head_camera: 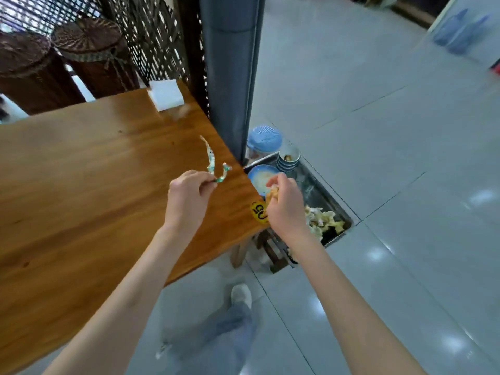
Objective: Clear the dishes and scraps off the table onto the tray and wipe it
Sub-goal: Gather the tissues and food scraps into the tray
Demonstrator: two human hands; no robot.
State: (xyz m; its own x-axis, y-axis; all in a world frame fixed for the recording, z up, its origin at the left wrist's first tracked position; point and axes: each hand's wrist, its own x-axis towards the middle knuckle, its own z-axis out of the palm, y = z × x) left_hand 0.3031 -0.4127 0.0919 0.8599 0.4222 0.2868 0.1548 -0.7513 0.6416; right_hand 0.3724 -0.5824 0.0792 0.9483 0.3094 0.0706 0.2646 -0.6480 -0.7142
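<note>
A person stands at the corner of a wooden worktop [81, 169], both arms stretched toward a metal tray [322, 196] that sits lower down, just past the worktop's right edge. The left hand [186, 197] hovers over the worktop near that corner, its fingers [208, 182] pinched together on one end of a twisted green-and-white wrapper strip [211, 158]. The strip's long axis runs up and away from the hand toward the far side of the worktop, with a short kinked tail pointing right, toward the tray. The right hand [284, 204] is already out over the tray's near side, fingers curled round a small orange-and-pale scrap [272, 194]; what the scrap is cannot be told.

The tray lies to the right of and below both hands, and the right hand is the nearer to it. It carries a blue plate [259, 177], a stack of small bowls [289, 157] at its far end and a heap of crumpled pale scraps [324, 220] at its near end. By this view the wrapper most likely needs a short carry rightward past the worktop's edge before release. A white napkin stack [165, 95] remains at the far corner, and no wiping cloth is in view.
</note>
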